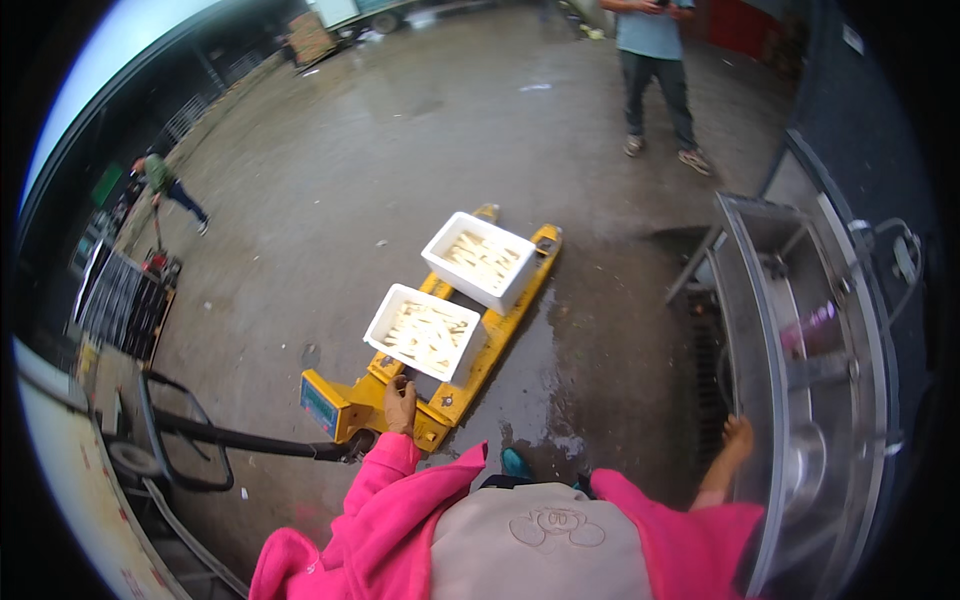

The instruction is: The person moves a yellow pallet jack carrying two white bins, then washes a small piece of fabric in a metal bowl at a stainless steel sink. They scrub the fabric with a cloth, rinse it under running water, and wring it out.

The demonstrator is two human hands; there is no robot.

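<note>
My left hand (400, 404) reaches low over the near end of a yellow pallet truck (474, 374), beside the nearer white box. Its fingers look bent and a little apart, with nothing visible in them. Two white open boxes stand on the forks: the nearer box (377, 330) and the farther box (519, 284), each filled with pale, long pieces whose kind I cannot make out. At my right side, next to the metal sink's rim, my right hand (738, 437) hangs with loosely bent fingers and holds nothing visible.
A steel sink (751, 290) runs along the right, above a floor grate (707, 370). Left of my arm are the truck's scale display (321, 404) and black handle (190, 432). A person (655, 70) stands far right; another person (166, 182) is far left, beside stacked dark goods (122, 303).
</note>
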